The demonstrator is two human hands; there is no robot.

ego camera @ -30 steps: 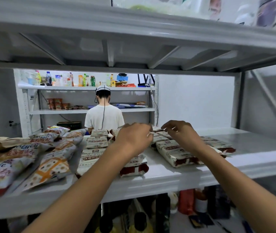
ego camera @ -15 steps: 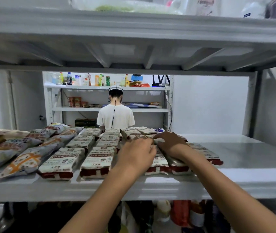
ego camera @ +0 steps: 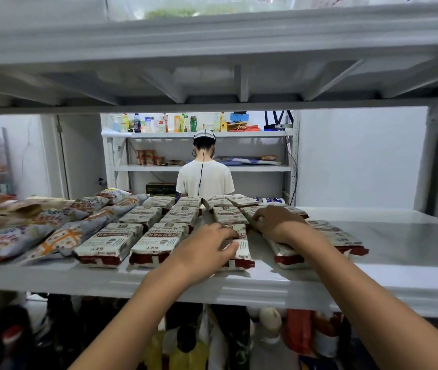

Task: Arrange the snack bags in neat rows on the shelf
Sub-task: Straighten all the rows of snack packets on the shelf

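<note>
Our left hand (ego camera: 205, 249) lies flat-fingered on one front snack bag (ego camera: 242, 251); our right hand (ego camera: 278, 222) sets bent fingers on the neighbouring bag (ego camera: 285, 254), grip unclear.

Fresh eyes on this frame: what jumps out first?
Two bare arms reach in from below: the left hand rests on a front-row snack bag, and the right hand rests on the neighbouring bags. White-and-red packs lie in rows across the middle of the shelf, while colourful bags lie askew at its left. Beyond the shelf, a person in a white shirt stands with their back turned.
</note>
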